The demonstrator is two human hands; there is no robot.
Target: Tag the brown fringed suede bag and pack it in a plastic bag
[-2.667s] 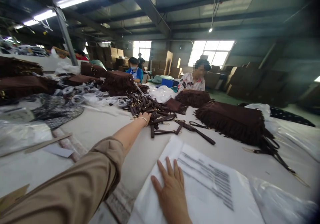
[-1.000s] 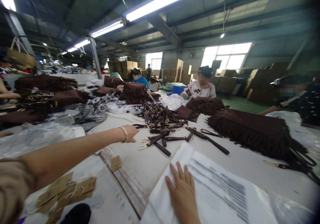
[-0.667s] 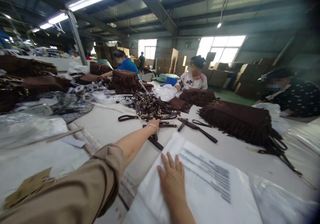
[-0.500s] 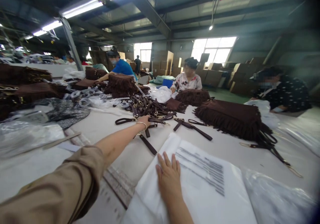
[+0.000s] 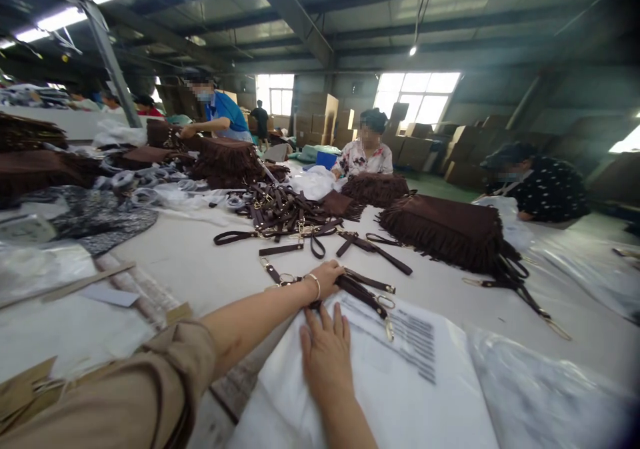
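Several straps (image 5: pixel 364 294) have been brought from the pile (image 5: pixel 285 212) to the far edge of the plastic bag (image 5: pixel 420 405). They are gripped in the left hand (image 5: pixel 327 279), its fingers curled and partly hidden. Nothing is grasped by the right hand (image 5: pixel 326 352), which is laid flat on the bag with fingers slightly spread. Light, flexible handling is to be expected; the straps are best held by their flat, dark-brown bands, since the gold metal clips (image 5: pixel 389 329) may swing or snag. Glossy, creased film is probably slippery.
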